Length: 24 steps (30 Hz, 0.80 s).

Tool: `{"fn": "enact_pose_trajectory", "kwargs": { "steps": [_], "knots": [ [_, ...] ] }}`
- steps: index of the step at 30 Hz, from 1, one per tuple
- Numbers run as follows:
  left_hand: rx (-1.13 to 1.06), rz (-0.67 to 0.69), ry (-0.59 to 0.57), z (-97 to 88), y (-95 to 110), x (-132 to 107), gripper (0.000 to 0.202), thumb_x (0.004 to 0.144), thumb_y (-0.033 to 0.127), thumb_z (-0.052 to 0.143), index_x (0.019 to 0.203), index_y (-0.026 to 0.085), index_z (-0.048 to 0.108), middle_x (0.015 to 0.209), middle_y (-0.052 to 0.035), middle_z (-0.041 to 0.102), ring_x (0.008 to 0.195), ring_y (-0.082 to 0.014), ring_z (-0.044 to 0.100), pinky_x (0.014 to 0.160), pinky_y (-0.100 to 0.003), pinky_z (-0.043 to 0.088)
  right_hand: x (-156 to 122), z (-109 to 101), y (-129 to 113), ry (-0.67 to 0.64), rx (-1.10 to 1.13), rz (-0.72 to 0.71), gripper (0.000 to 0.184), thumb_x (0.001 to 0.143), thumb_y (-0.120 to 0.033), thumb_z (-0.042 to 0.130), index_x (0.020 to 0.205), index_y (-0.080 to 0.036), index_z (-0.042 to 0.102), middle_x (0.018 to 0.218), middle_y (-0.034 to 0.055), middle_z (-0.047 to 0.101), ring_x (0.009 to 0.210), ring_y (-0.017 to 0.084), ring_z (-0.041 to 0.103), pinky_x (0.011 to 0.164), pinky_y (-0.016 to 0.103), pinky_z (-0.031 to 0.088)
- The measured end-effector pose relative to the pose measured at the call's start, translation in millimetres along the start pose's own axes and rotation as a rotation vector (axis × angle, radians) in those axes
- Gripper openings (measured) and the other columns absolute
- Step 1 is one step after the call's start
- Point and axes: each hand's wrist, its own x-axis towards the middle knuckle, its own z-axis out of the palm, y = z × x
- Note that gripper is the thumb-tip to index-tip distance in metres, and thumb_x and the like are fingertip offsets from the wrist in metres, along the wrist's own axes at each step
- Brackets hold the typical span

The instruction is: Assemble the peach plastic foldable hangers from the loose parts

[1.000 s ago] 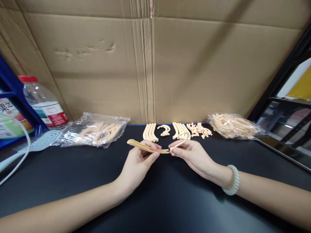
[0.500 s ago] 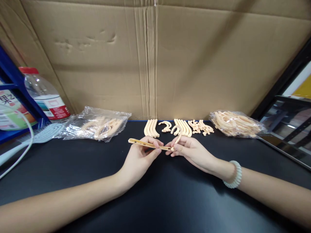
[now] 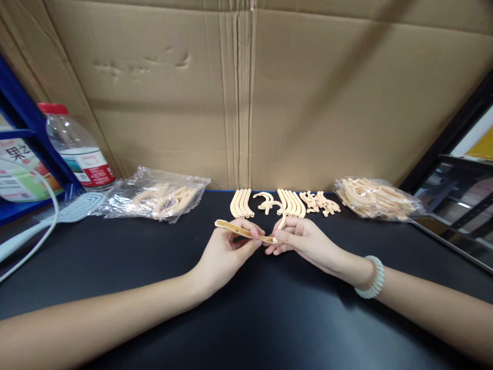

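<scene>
Fingers of the left hand [image 3: 220, 258] pinch a slim cream bar [image 3: 235, 229], and those of the right hand [image 3: 311, 243] grasp a curved hook [image 3: 284, 218] whose foot meets the bar's end, both above the black table [image 3: 246, 318], where similar bars [image 3: 241, 203] lie between two plastic bags [image 3: 375, 199].

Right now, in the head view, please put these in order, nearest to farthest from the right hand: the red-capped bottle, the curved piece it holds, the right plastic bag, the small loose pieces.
From the right hand:
1. Curved piece: in its fingers.
2. Small loose pieces: just beyond it.
3. Right plastic bag: farther right.
4. Red-capped bottle: far left.
</scene>
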Motion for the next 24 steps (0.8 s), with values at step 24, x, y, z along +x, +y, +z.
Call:
{"fn": "enact_pose_trajectory", "kwargs": {
  "steps": [24],
  "knots": [
    [-0.005, -0.074, -0.013, 1.3, 1.5, -3.2, 0.014, 0.074, 0.025, 0.069, 0.074, 0.016, 0.058, 0.084, -0.0034, 0.065, 0.083, -0.0194, 0.065, 0.079, -0.033, 0.055, -4.3, 8.0, -1.6, 0.044, -0.048, -0.017, 0.029, 0.075, -0.039, 0.074, 0.077, -0.015, 0.058, 0.066, 0.0022, 0.069, 0.066, 0.018, 0.073, 0.062, 0.025, 0.058]
  ]
}}
